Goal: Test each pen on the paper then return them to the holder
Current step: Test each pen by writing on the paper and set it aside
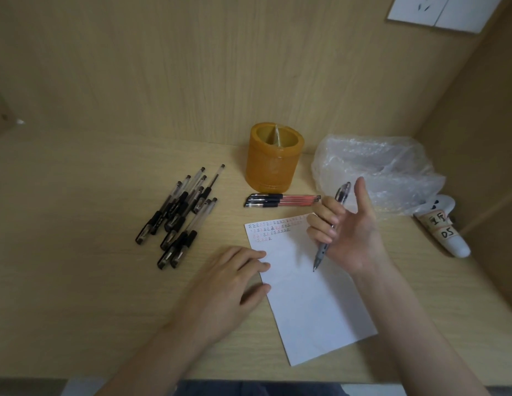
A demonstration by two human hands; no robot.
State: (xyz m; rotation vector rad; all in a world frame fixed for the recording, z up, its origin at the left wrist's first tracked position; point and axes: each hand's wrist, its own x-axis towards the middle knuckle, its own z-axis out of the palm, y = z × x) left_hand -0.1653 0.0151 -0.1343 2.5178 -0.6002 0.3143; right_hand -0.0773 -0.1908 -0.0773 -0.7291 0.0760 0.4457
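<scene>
A white sheet of paper lies on the desk with rows of small red and black marks along its top edge. My left hand rests flat on the paper's left edge. My right hand grips a grey click pen above the paper, fingers curled round the barrel, thumb raised, tip pointing down just over the sheet. An amber round holder stands behind the paper and looks empty. A pile of several black pens lies to the left. Three red pens lie in front of the holder.
A crumpled clear plastic bag sits at the back right. A white labelled tube lies at the far right by the side wall. The wooden back wall stands right behind the holder. The desk's front edge runs near my body.
</scene>
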